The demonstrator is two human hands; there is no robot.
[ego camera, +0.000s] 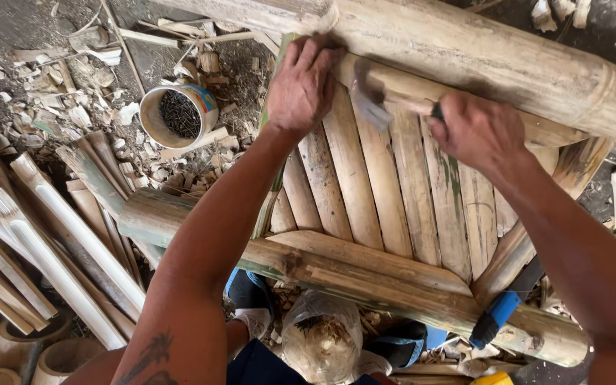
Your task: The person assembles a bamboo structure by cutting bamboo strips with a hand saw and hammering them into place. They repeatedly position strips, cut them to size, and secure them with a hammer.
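Left hand (302, 87) pressed flat on the far end of a bamboo slat (336, 171), fingers spread, gripping nothing. Right hand (478, 130) closed around a hammer (372, 100), head blurred above the slats. Slat probably stiff, light, prone to splitting; best held near its end. Tin of nails (178, 114) to the left, thick pole (479, 64) close behind, split bamboo scraps (44, 242) crowding the floor.

bamboo pole (479, 53) blocks ahead, slats (386, 178) open
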